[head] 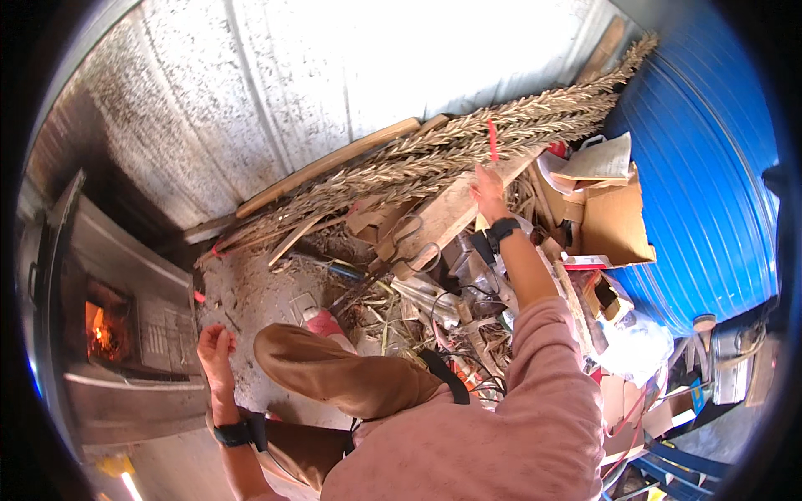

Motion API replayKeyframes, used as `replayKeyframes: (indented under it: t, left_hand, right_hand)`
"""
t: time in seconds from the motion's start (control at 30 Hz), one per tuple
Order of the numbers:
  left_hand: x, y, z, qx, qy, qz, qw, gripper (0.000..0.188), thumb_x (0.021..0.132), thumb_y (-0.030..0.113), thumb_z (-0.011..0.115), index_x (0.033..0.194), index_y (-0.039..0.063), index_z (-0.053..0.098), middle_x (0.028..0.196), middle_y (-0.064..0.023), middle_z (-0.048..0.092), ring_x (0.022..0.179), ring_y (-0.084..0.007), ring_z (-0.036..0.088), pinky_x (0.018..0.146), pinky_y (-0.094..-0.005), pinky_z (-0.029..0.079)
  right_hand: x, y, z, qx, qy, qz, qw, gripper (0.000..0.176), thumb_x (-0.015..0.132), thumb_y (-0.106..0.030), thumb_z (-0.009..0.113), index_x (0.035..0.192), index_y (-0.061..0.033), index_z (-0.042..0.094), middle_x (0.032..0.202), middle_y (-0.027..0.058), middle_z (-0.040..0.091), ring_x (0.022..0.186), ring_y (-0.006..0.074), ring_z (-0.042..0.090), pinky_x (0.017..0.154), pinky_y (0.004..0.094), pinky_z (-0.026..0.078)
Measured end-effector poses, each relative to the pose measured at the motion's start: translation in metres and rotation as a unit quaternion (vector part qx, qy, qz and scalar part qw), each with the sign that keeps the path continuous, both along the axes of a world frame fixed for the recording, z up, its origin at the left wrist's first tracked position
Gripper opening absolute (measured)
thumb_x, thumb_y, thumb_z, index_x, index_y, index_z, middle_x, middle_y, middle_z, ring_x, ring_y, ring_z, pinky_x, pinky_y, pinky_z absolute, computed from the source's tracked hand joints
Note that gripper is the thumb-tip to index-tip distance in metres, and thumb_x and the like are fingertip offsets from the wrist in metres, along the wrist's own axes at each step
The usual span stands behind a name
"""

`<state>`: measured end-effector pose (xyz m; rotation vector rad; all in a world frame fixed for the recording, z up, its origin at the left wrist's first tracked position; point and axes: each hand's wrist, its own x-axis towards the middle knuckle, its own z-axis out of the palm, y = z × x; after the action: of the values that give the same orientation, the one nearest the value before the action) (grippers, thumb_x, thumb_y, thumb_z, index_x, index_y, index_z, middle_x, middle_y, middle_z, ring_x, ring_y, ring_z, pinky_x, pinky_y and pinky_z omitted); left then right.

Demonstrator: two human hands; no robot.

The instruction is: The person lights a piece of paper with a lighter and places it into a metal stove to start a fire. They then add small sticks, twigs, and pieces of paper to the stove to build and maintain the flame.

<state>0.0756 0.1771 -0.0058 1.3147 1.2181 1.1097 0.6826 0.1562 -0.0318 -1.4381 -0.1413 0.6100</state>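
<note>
My right hand (487, 191) is stretched out over the wooden plank (448, 206), fingers pointing toward the bundle of dried stalks (438, 147). Nothing shows in it, and whether it touches the plank is unclear. A red strip (492, 139) crosses the stalks just past the fingertips. Metal tongs with looped handles (410, 247) lie against the plank's near end. My left hand (216, 357) hangs beside my bent knee, its fingers loosely curled; I see nothing in it. Left of this hand stands a stove (160, 338) with fire (99, 332) burning in its opening.
Scrap wood, bark and plastic litter the floor right of my leg. A torn cardboard box (611, 219) leans by a large blue barrel (708, 188). Metal sheeting (301, 81) forms the wall behind the stalks. A white plastic bag (636, 351) lies at the right.
</note>
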Motion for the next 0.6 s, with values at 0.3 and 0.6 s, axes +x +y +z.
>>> replayKeyframes:
  t: [0.3, 0.6]
  left_hand:
    - [0.010, 0.011, -0.020, -0.004, 0.035, 0.030, 0.999, 0.008, 0.080, 0.007, 0.052, 0.087, 0.003, 0.053, 0.069, -0.0023, 0.057, 0.055, -0.0060, 0.049, 0.049, -0.0181, 0.038]
    - [-0.001, 0.013, -0.036, -0.005, 0.031, 0.023, 0.999, 0.005, 0.080, 0.004, 0.051, 0.084, 0.003, 0.052, 0.067, -0.0016, 0.055, 0.053, -0.0063, 0.047, 0.047, -0.0191, 0.037]
  right_hand:
    - [0.059, 0.025, 0.024, -0.114, -0.077, -0.012, 0.990, 0.066, 0.075, -0.019, 0.060, 0.132, -0.0151, 0.025, 0.103, 0.0121, 0.051, 0.069, 0.0204, 0.053, 0.052, 0.0308, 0.048]
    - [0.068, 0.062, -0.021, -0.141, -0.112, -0.119, 0.976, 0.041, 0.075, -0.023, 0.062, 0.101, 0.0004, 0.041, 0.089, 0.0116, 0.052, 0.060, 0.0188, 0.049, 0.047, 0.0335, 0.042]
